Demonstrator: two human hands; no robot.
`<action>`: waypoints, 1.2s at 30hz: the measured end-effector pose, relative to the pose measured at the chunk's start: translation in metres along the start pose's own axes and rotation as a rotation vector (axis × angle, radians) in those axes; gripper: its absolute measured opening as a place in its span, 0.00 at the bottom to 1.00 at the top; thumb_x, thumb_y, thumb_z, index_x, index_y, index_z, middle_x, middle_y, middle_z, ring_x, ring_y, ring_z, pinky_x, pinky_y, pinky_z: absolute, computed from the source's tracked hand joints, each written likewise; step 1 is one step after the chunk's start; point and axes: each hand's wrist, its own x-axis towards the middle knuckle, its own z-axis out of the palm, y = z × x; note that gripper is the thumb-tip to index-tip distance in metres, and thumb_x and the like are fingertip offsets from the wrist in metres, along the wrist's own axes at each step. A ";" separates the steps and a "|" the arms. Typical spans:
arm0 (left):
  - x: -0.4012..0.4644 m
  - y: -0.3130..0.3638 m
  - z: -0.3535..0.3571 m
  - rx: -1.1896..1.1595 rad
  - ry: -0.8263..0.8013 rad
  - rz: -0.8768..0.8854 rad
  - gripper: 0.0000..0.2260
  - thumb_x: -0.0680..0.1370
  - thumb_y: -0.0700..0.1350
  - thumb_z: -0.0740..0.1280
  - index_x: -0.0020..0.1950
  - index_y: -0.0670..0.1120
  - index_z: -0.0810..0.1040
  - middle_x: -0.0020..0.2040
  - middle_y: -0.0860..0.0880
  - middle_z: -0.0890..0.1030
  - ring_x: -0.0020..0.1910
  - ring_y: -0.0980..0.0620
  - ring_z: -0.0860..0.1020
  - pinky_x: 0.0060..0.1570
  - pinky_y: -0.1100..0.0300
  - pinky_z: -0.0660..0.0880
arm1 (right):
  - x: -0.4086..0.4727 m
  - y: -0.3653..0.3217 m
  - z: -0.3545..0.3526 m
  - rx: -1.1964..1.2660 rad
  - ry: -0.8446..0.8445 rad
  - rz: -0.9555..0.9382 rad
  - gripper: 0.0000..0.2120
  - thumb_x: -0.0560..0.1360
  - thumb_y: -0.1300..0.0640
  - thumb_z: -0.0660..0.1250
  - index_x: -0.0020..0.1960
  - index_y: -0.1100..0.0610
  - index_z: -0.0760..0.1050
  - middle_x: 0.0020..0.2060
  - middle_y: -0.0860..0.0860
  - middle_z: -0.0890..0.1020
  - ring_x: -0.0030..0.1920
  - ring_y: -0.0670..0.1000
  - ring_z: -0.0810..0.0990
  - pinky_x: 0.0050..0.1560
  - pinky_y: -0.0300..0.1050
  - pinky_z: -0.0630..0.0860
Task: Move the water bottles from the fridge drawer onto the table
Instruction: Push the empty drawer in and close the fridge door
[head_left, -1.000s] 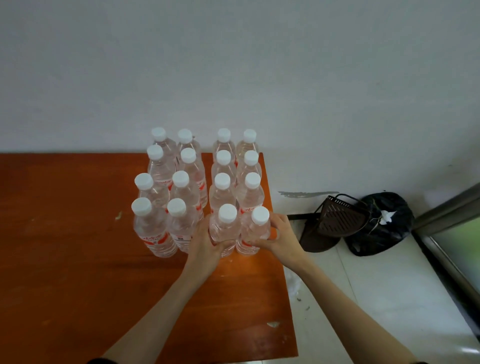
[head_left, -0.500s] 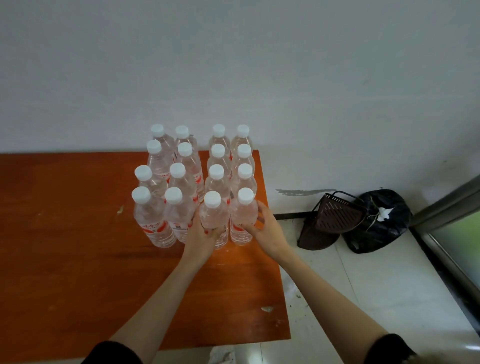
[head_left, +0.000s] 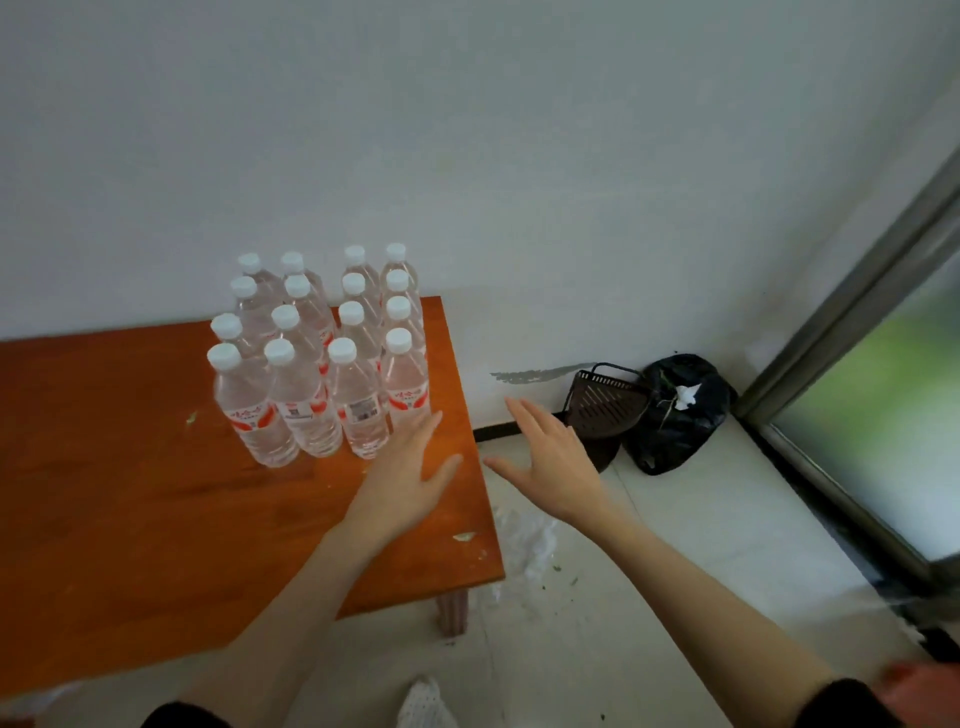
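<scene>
Several clear water bottles (head_left: 317, 358) with white caps and red labels stand upright in tight rows at the far right corner of the orange wooden table (head_left: 130, 493). My left hand (head_left: 410, 473) hovers over the table just in front of the nearest bottles, fingers straight, holding nothing. Past the table's right edge, my right hand (head_left: 550, 462) is spread over the floor, empty. The fridge drawer is out of view.
A white wall runs behind the table. On the tiled floor to the right lie a dark slotted basket (head_left: 605, 410) and a black bag (head_left: 678, 415). Crumpled clear plastic (head_left: 524, 540) lies by the table leg. A glass door frame (head_left: 852, 312) stands at the right.
Both hands have let go of the two front right bottles and drawn back, now open. The view has swung right and pulled away from the table.
</scene>
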 end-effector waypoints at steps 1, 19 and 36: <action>-0.002 0.012 0.000 0.080 0.003 0.057 0.29 0.77 0.59 0.58 0.75 0.54 0.53 0.77 0.53 0.53 0.76 0.53 0.51 0.72 0.52 0.51 | -0.013 0.007 -0.009 -0.049 0.025 0.009 0.37 0.74 0.37 0.58 0.76 0.49 0.48 0.76 0.50 0.53 0.76 0.52 0.50 0.74 0.59 0.49; -0.123 0.211 0.053 0.207 -0.179 1.012 0.35 0.71 0.68 0.41 0.76 0.55 0.49 0.77 0.53 0.48 0.76 0.49 0.44 0.73 0.45 0.44 | -0.358 0.028 -0.103 -0.433 0.557 0.755 0.43 0.66 0.26 0.41 0.76 0.44 0.42 0.77 0.49 0.44 0.76 0.53 0.43 0.72 0.62 0.44; -0.388 0.328 0.177 0.101 -0.521 1.492 0.36 0.70 0.69 0.41 0.76 0.56 0.47 0.77 0.55 0.45 0.76 0.50 0.42 0.73 0.46 0.43 | -0.693 -0.003 -0.047 -0.391 0.683 1.351 0.40 0.72 0.32 0.54 0.75 0.45 0.38 0.76 0.50 0.40 0.76 0.52 0.38 0.73 0.59 0.39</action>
